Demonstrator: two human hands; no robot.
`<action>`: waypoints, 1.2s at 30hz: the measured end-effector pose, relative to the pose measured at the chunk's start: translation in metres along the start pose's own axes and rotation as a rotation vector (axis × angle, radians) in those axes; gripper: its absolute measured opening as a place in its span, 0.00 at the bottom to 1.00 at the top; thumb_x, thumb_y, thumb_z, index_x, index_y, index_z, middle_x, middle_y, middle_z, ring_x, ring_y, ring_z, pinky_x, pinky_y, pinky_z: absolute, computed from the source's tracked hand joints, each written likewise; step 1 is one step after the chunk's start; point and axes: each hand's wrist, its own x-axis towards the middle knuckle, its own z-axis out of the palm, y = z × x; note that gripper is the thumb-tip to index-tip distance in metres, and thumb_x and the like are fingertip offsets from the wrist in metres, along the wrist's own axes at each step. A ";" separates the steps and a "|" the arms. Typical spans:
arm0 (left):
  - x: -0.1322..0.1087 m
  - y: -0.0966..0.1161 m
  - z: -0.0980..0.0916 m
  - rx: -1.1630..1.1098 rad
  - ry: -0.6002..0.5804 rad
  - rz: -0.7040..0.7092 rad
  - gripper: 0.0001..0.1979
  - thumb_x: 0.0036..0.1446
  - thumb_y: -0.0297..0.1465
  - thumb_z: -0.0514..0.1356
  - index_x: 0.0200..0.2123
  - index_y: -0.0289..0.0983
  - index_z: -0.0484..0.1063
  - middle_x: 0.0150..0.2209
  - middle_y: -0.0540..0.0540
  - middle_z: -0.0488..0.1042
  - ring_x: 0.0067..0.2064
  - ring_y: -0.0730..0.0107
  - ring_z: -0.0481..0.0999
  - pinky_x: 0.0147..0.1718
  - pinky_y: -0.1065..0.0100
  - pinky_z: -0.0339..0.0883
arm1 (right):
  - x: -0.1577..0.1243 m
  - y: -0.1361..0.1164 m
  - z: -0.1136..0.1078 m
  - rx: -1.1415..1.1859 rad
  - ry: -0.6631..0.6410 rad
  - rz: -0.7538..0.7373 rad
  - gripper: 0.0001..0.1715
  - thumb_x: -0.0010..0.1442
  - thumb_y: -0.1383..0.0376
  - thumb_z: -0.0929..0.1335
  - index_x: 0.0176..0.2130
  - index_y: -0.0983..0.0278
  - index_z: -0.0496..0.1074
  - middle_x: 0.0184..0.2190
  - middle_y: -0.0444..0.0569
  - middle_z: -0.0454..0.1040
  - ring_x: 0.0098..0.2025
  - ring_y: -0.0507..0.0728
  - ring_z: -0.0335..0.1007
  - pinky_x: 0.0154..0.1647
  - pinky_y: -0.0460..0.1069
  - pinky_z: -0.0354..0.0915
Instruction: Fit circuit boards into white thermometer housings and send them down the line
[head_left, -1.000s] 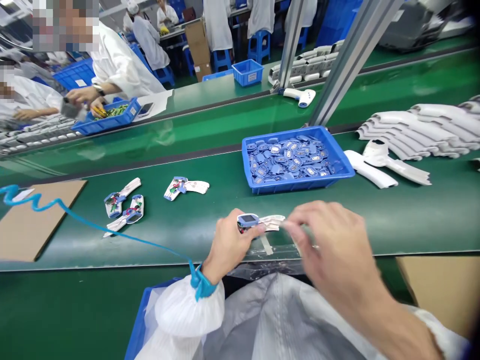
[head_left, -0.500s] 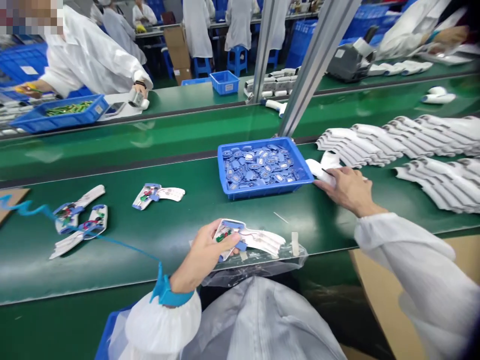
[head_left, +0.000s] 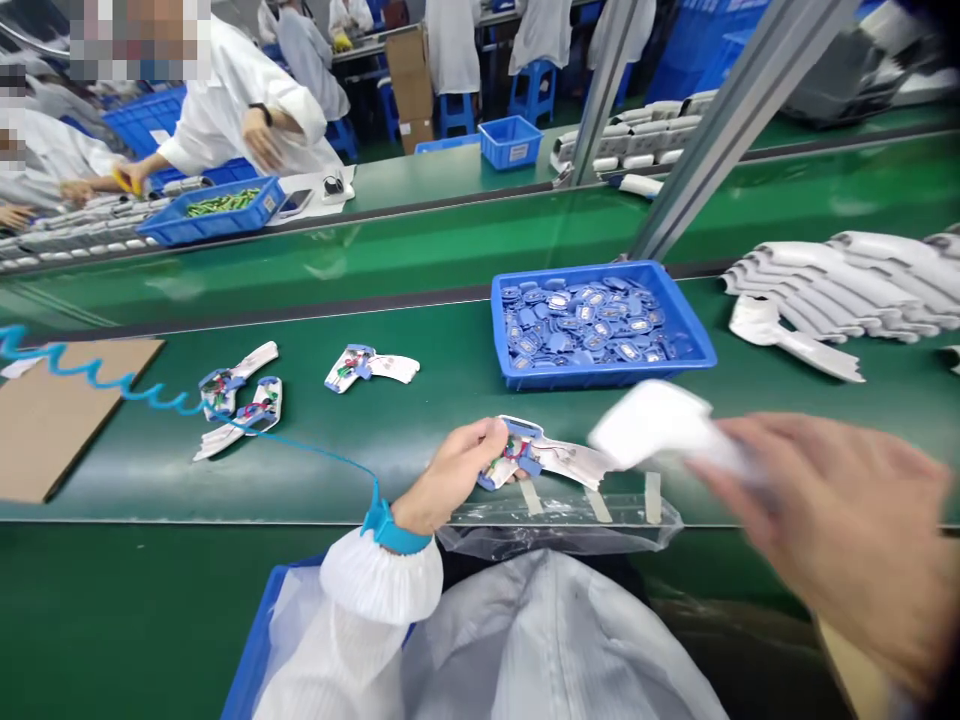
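The left hand [head_left: 450, 475] closes around a white plastic handle shell with blue frame and exposed wiring [head_left: 525, 455], near the edge of the green conveyor belt [head_left: 420, 400]. The blurred right hand [head_left: 840, 530] grips a bare white plastic shell [head_left: 652, 425] beside it, arm extended. Three wired shells [head_left: 371, 368] lie assembled-side up on the belt; a stack of bare white shells [head_left: 840, 280] remains beyond a blue tray of blue parts [head_left: 600, 325].

Bare green conveyor belt [head_left: 435, 410] lies open in front of the blue tray [head_left: 600, 378]. Blocking: loose circuit-board housings [head_left: 367, 369] left, stacked white casings [head_left: 832, 285] right, aluminium post [head_left: 675, 180] behind.
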 end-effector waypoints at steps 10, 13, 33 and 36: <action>-0.004 0.005 -0.003 0.065 0.107 0.021 0.14 0.61 0.40 0.61 0.37 0.33 0.75 0.28 0.48 0.74 0.27 0.75 0.67 0.27 0.72 0.55 | 0.014 -0.062 0.011 0.064 -0.117 -0.141 0.19 0.71 0.52 0.62 0.46 0.64 0.71 0.42 0.55 0.78 0.41 0.64 0.72 0.45 0.59 0.58; -0.006 0.010 -0.003 0.079 0.138 0.012 0.09 0.60 0.33 0.59 0.33 0.33 0.73 0.26 0.49 0.72 0.27 0.76 0.65 0.27 0.72 0.55 | 0.010 -0.060 0.012 0.053 -0.117 -0.161 0.18 0.71 0.53 0.63 0.48 0.63 0.70 0.41 0.54 0.78 0.40 0.63 0.72 0.45 0.59 0.58; -0.014 -0.001 -0.011 0.226 -0.064 0.158 0.26 0.56 0.42 0.68 0.52 0.33 0.72 0.48 0.40 0.76 0.47 0.59 0.74 0.46 0.65 0.67 | 0.032 -0.117 0.023 0.467 -0.470 -0.031 0.24 0.65 0.57 0.70 0.56 0.65 0.70 0.49 0.55 0.79 0.46 0.63 0.76 0.43 0.57 0.67; -0.018 0.003 -0.008 0.410 -0.017 0.225 0.23 0.60 0.41 0.65 0.54 0.35 0.72 0.48 0.43 0.77 0.46 0.61 0.74 0.45 0.66 0.66 | 0.042 -0.112 0.026 0.843 -0.727 0.146 0.19 0.67 0.55 0.68 0.55 0.57 0.72 0.46 0.46 0.80 0.42 0.57 0.77 0.38 0.51 0.69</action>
